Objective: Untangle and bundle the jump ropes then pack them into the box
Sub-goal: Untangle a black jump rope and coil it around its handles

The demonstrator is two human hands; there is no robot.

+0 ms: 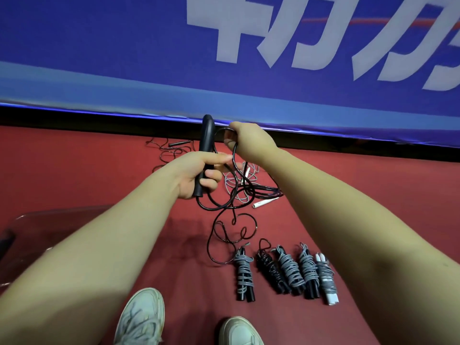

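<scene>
1. The black handles [207,145] are gripped upright in the left hand [196,176], with the fingers curled round the lower part. The top end stands clear above the fist.
2. A loop of the black cord [232,197] is held in the right hand [246,139], with the fingers curled about it. This hand is just beside the top of the handles and farther out than the left hand.
3. The rest of the cord hangs below both hands in loose loops and trails on the floor [74,165]. Its lowest coil lies near the row of bundles [290,270].
4. The floor is covered in red. At its far edge it is bounded by a dark strip and a blue banner [112,46] with large white characters.
5. Five wound bundles are laid side by side on the floor, near the right forearm. Four are on black handles, and the one at the right end is on white handles. The second from the left is wound in black cord, the others in grey.
6. A loose grey rope [236,181] with white handles is seen on the floor under the hands. A loose black rope [169,151] lies farther off by the dark strip.
7. A clear box [49,220] is faintly made out at the left, partly hidden by the left forearm.
8. Two pale shoes [142,317] are seen at the bottom edge.
</scene>
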